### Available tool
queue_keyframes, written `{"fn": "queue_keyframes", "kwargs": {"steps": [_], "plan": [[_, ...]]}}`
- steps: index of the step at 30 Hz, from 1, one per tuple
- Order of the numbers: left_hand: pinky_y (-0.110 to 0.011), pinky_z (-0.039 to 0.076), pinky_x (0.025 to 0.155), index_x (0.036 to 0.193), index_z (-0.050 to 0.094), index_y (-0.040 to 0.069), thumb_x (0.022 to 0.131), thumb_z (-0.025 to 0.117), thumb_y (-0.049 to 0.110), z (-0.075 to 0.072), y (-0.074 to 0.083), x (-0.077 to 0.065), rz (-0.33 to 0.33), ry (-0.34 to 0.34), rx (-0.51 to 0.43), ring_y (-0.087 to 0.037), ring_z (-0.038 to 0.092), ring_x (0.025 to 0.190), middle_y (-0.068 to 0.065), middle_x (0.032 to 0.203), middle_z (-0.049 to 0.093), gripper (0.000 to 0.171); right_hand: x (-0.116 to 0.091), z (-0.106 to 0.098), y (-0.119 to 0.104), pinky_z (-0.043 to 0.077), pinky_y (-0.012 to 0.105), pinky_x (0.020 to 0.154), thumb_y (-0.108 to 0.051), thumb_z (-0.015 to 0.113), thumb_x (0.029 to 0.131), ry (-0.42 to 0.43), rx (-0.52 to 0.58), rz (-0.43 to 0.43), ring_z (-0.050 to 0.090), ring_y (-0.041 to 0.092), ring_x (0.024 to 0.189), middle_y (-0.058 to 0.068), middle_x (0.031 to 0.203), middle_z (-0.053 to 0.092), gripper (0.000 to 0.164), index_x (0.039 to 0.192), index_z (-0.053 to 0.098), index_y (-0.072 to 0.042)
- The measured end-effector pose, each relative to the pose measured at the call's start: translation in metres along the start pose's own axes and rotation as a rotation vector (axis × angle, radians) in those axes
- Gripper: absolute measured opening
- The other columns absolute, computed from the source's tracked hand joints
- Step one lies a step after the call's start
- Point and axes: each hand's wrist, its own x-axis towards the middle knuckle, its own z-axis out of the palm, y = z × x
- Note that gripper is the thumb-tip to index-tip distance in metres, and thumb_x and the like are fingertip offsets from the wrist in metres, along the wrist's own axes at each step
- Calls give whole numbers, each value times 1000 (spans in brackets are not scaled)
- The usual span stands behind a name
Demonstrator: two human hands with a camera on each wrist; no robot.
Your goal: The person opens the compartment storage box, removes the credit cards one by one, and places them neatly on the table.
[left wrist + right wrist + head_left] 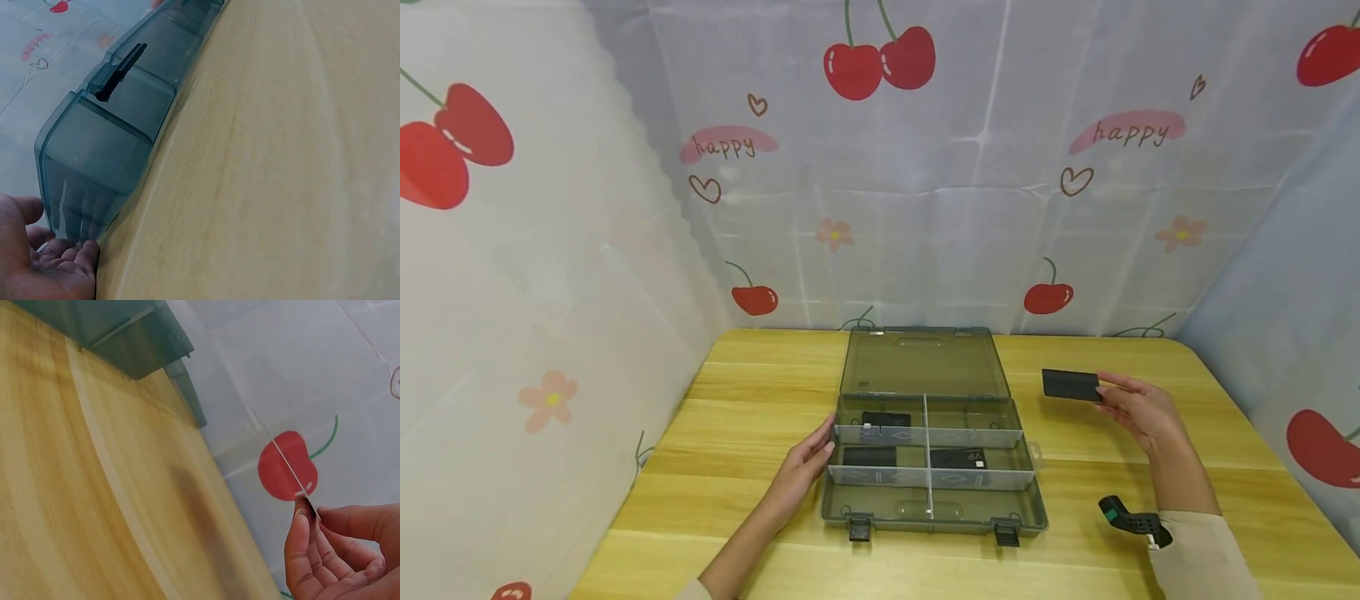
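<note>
Closest, the left grip [802, 465] rests unclenched, its fingers against the left wall of the divided box [940, 527], where a firm push could slide the whole box across the table [752, 408]. Farther out, the right grip [1142, 411] pinches the black card [1069, 384] by one end, aloft to the right of the box; a loosened fingertip could let it slip, and lowering it aslant might snag it on a divider [985, 478]. Beyond, the box's lid [925, 367] lies laid back, near the patterned curtain [895, 275].
</note>
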Motion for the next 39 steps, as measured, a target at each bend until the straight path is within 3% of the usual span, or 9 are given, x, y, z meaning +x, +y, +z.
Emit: {"fn": "queue_keyframes", "kwargs": {"steps": [17,39], "plan": [[-50,22,120,161,30,13,109,49,20,1,0,-1,-2,9,1,-27,19,153,-3,167,20,56,8,-16,19,61,28,76,1,61,100,48,-78,48,70,11,82,-10,95,69,31,107,79,-23],[-52,21,119,161,29,10,109,48,20,-1,-3,1,21,-4,14,-34,16,152,-10,168,17,56,13,-25,35,61,27,76,3,59,99,78,-121,43,72,8,82,-11,91,71,28,112,78,-14]]}}
